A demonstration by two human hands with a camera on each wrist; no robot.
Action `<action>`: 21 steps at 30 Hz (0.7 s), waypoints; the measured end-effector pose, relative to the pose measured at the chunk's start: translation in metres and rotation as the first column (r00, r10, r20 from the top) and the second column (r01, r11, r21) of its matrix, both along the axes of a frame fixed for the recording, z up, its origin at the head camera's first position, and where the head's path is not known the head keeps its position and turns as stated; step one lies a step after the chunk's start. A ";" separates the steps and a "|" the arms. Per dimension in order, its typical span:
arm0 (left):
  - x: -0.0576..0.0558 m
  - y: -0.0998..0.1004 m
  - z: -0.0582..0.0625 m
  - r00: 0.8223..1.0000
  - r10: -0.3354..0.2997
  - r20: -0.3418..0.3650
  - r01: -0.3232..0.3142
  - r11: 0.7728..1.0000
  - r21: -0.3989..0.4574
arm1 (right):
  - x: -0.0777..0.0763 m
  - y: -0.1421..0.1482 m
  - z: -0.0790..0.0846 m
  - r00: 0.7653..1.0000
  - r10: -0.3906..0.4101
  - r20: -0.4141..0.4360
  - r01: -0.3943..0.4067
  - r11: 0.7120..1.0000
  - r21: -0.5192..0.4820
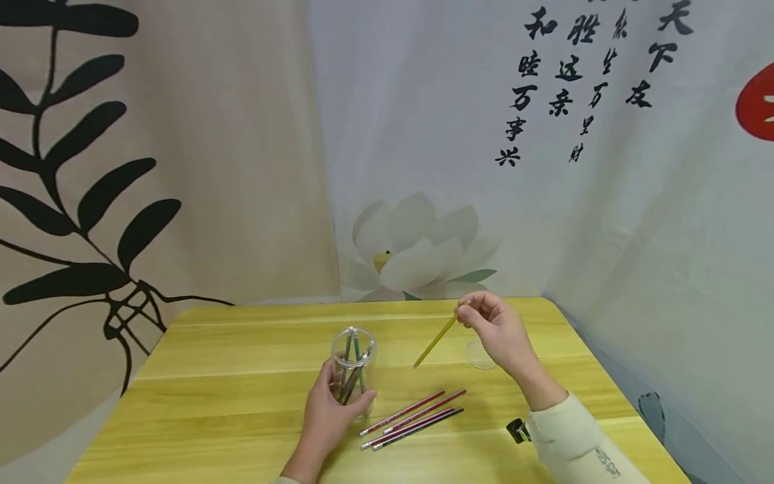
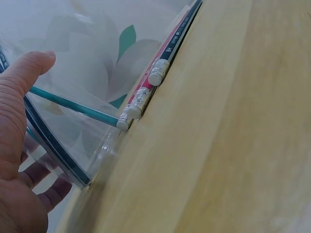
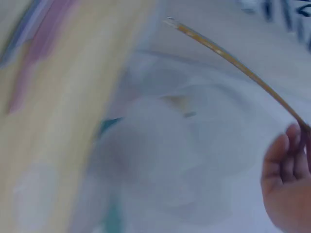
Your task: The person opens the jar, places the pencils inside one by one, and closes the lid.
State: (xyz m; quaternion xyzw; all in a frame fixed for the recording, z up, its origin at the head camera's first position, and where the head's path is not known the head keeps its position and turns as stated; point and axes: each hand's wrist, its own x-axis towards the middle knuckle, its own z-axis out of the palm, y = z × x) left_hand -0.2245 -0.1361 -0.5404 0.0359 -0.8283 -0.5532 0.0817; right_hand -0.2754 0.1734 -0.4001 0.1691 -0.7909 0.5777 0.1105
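Note:
My left hand (image 1: pixel 329 410) holds a clear plastic cup (image 1: pixel 370 376) upright on the table, fingers round its far side and thumb at the near side. Several dark and green pencils (image 1: pixel 347 356) lean inside the cup; a teal pencil (image 2: pixel 73 106) slants across it in the left wrist view. Above the table, my right hand (image 1: pixel 498 333) pinches a yellow pencil (image 1: pixel 437 341) near its upper end, the other end slanting down to the left. In front of the cup lie several red and dark pencils (image 1: pixel 417 411) in a loose row, white erasers toward my left hand.
A clear round lid (image 1: pixel 482 368) lies on the wooden table (image 1: pixel 230 383), partly behind my right hand. Beside the right sleeve (image 1: pixel 574 430) shows a small black object (image 1: pixel 518 430). A printed curtain (image 1: pixel 423 134) hangs behind the table.

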 end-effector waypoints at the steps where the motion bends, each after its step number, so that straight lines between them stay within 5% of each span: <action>1: 0.000 0.000 0.000 1.000 0.000 0.002 0.000 1.000 -0.001 | 0.004 -0.005 0.009 0.999 -0.003 -0.045 0.000 0.997 -0.073; 6: -0.001 -0.002 -0.001 1.000 -0.003 -0.001 0.003 1.000 -0.003 | 0.027 -0.035 0.047 0.966 0.010 -0.259 -0.113 0.916 -0.386; 10: -0.002 -0.003 -0.001 1.000 0.003 -0.015 -0.002 1.000 0.010 | 0.034 -0.063 0.057 0.938 0.054 -0.342 -0.206 0.880 -0.428; 16: -0.001 -0.003 -0.001 1.000 -0.003 -0.010 0.004 1.000 0.023 | 0.029 -0.100 0.030 0.910 0.112 -0.400 -0.197 0.964 -0.179; 21: -0.002 -0.003 -0.002 1.000 -0.011 -0.027 0.012 1.000 0.021 | 0.023 -0.121 -0.002 0.815 0.156 -0.558 -0.119 0.988 0.102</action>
